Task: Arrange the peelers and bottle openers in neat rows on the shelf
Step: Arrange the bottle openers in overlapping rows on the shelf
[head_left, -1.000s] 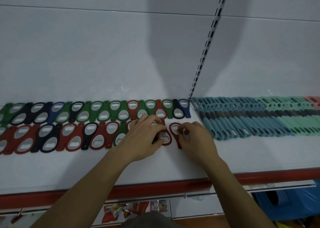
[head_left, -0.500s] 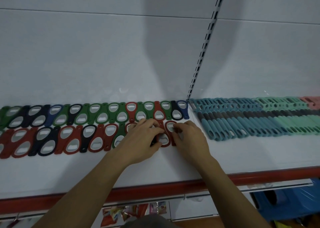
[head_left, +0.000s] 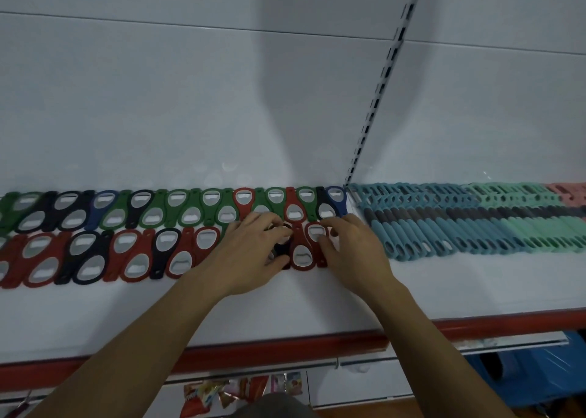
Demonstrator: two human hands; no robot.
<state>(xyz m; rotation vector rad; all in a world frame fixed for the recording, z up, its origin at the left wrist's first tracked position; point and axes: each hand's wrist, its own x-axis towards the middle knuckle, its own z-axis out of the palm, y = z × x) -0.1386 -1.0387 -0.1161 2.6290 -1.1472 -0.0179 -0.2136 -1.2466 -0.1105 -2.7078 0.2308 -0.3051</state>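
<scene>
Bottle openers (head_left: 177, 208) lay in two overlapping rows on the white shelf (head_left: 285, 306), left of the slotted upright (head_left: 377, 100). Teal and green peelers (head_left: 475, 224) were packed in rows to its right. At the near row's right end I saw the left hand (head_left: 250, 256), fingers and thumb curled round a black opener (head_left: 282, 249). The right hand (head_left: 353, 256) had bent fingertips on the last red opener (head_left: 314, 234); whether it grasped or only touched it, I could not tell. Another red opener (head_left: 301, 256) lay between the hands.
</scene>
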